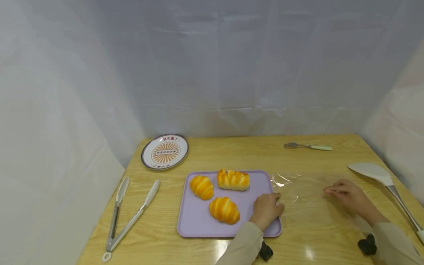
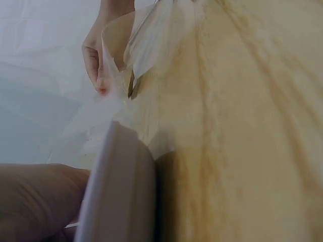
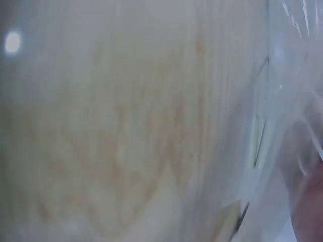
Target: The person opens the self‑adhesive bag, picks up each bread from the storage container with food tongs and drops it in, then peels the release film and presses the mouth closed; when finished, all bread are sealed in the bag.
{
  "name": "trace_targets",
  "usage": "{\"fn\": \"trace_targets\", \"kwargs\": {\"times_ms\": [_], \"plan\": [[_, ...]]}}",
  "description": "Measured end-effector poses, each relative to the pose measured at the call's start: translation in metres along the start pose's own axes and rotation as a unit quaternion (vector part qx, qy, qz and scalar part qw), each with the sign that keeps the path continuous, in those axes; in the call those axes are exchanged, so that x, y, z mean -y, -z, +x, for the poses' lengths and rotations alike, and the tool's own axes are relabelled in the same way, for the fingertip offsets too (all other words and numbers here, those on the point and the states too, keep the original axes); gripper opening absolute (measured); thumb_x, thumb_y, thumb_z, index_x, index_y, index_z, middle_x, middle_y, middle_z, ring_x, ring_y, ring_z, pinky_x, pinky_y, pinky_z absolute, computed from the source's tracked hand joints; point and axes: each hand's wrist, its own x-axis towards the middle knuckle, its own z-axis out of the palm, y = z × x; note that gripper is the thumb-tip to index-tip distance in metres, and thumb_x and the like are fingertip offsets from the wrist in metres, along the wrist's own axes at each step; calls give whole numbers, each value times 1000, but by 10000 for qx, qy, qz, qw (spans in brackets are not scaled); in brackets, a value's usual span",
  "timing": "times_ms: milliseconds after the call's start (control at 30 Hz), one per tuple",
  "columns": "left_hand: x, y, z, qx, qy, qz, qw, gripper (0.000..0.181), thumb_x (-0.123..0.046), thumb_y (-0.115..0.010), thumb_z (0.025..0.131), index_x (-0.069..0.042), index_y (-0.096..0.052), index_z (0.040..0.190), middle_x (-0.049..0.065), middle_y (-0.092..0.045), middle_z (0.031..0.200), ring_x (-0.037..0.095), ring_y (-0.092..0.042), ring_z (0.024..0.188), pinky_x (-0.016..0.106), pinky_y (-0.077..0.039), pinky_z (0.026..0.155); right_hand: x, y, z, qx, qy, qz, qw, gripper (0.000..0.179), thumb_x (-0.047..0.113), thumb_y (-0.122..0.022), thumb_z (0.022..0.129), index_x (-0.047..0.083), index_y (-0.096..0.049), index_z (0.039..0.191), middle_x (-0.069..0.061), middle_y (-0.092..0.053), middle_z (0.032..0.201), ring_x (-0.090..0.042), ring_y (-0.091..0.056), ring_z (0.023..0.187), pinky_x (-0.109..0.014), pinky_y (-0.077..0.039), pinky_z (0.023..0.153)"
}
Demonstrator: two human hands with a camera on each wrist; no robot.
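A clear plastic bag [image 1: 304, 202] stretches over the table between the two hands, its left edge at the right rim of a lilac tray [image 1: 195, 229]. My left hand [image 1: 266, 209] is over that rim, fingers curled, pinching the bag's left edge. In the left wrist view the tray wall hides the left fingertips. My right hand [image 1: 347, 197] pinches the far side of the bag between thumb and fingers. On the tray lie two croissant-shaped breads, a left one [image 1: 201, 187] and a front one [image 1: 224, 210], plus a ridged oblong bread [image 1: 233, 180] behind them.
Metal tongs [image 1: 127, 221] lie spread at the left, and a patterned plate [image 1: 165, 151] sits at the back left. A small fork-like utensil with a pale green handle [image 1: 320, 148] is at the back right. A large white-headed spatula [image 1: 372, 173] lies along the right edge.
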Motion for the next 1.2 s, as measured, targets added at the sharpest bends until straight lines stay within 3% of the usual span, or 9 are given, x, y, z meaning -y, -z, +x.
{"fn": "trace_targets", "kwargs": {"times_ms": [100,267,433,633,767,900,1033,1200], "plan": [[0,1,0,27,-1,6,10000,37,-33,-71,82,-27,-71,119,-2,-76,104,19,-70,88,26,-46,65,5,3,-5,13,-770,316,9965,29,-14,-68,79,6,-76,98,14,-58,91,5,-50,78,-13,-40,62],[0,3,-1,35,4,42,10000,39,-31,-70,82,-26,-70,121,1,-76,102,20,-69,84,26,-45,62,9,6,-7,455,-1704,440,9834,17,-3,-66,88,2,-75,101,18,-58,94,6,-49,82,-13,-42,65],[0,4,0,115,40,48,9999,41,-28,-67,82,-27,-68,123,3,-76,103,22,-69,84,27,-46,63,6,4,-5,790,-1878,389,9783,17,1,-66,89,4,-75,103,16,-59,90,2,-49,78,-19,-41,60],[-2,4,0,236,70,-80,9997,45,-24,-66,80,-27,-67,126,4,-75,107,23,-69,85,27,-46,63,12,6,-8,551,-2300,435,9707,19,7,-60,96,1,-72,109,31,-58,99,13,-52,86,-11,-45,68],[-2,5,-1,278,60,-127,9995,47,-21,-65,79,-26,-67,126,3,-74,110,22,-70,87,27,-48,64,18,9,-9,297,-2831,396,9578,26,17,-57,99,1,-70,114,39,-55,100,18,-50,90,-7,-44,71],[-4,5,-1,355,-34,-42,9994,43,-23,-62,85,-26,-66,128,0,-73,114,19,-69,84,28,-49,64,20,10,-12,75,-2808,341,9591,26,16,-58,98,-1,-69,114,38,-55,98,15,-50,85,-9,-43,68],[-6,4,0,571,-65,175,9982,41,-35,-62,90,-32,-62,131,-4,-71,119,19,-69,94,30,-51,75,20,9,-12,260,-2444,52,9693,21,11,-60,97,0,-71,111,32,-55,98,10,-49,84,-12,-42,67],[-7,4,0,629,-136,538,9965,45,-39,-68,85,-34,-63,130,-3,-72,117,21,-68,100,31,-50,79,21,6,-7,427,-2182,-160,9748,18,10,-61,95,4,-73,107,25,-56,94,8,-47,81,-15,-41,66]]}}
